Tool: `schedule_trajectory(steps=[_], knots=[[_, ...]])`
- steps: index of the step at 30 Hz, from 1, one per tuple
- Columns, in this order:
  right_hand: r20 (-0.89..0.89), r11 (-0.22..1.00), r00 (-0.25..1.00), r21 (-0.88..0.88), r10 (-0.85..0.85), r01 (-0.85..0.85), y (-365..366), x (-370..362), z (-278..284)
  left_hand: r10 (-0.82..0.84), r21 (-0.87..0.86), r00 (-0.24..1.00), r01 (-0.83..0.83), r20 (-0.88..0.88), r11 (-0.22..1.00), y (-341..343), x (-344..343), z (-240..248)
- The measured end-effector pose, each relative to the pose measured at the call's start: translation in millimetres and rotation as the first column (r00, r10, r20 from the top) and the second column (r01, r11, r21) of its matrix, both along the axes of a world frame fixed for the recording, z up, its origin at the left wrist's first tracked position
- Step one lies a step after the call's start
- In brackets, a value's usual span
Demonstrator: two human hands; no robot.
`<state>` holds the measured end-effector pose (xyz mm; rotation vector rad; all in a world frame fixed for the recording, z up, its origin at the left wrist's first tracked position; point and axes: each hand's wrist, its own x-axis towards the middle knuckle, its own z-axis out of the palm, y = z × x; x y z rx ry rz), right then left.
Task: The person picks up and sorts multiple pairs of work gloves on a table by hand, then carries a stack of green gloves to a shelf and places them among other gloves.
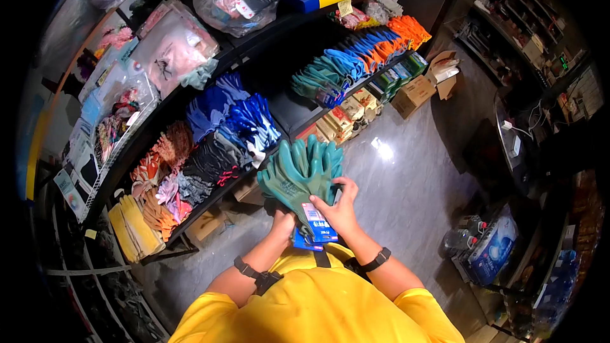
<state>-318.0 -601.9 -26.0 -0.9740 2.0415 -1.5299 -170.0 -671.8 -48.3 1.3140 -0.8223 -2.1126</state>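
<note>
Shop shelves of gloves, teal glove bundle with blue card, clasped by left hand, right hand.

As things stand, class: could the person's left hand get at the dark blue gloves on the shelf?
Probably yes. The dark blue gloves lie on an open shelf to the person's left with nothing in front, but the left hand is holding the teal glove bundle together with the right hand.

Both hands — left hand, right hand — around a bundle of teal gloves beside glove-stocked shelves.
</note>
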Motion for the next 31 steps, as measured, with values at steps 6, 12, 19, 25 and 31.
schedule_trajectory(steps=[6, 12, 19, 25, 31], knots=[[0.889, 0.998, 0.457, -0.01, 0.038, -0.063, -40.4, -84.5, 8.9, -0.163, -0.357, 0.969, 0.088, -0.183, 0.93, -47.7, -79.5, -32.8], [0.752, 0.926, 0.591, -0.068, 0.292, -0.371, -106.4, -183.1, -26.8, -0.494, -0.605, 0.732, 0.674, 0.469, 0.424, -148.1, -160.8, -64.6], [0.674, 0.875, 0.687, 0.126, 0.271, -0.468, -227.1, -236.8, -10.2, -0.301, 0.058, 0.836, 0.367, -0.459, 0.928, -242.0, -195.6, -35.7], [0.635, 0.814, 0.655, 0.07, 0.409, -0.576, -288.9, -251.1, -44.2, 0.365, 0.473, 0.76, -0.086, -0.538, 0.877, -277.7, -189.7, -52.3], [0.111, 0.455, 0.532, 0.393, 0.839, -0.799, -337.7, -282.8, -36.0, 0.509, 0.366, 0.706, -0.362, -0.493, 0.857, -288.3, -219.1, -70.1]])
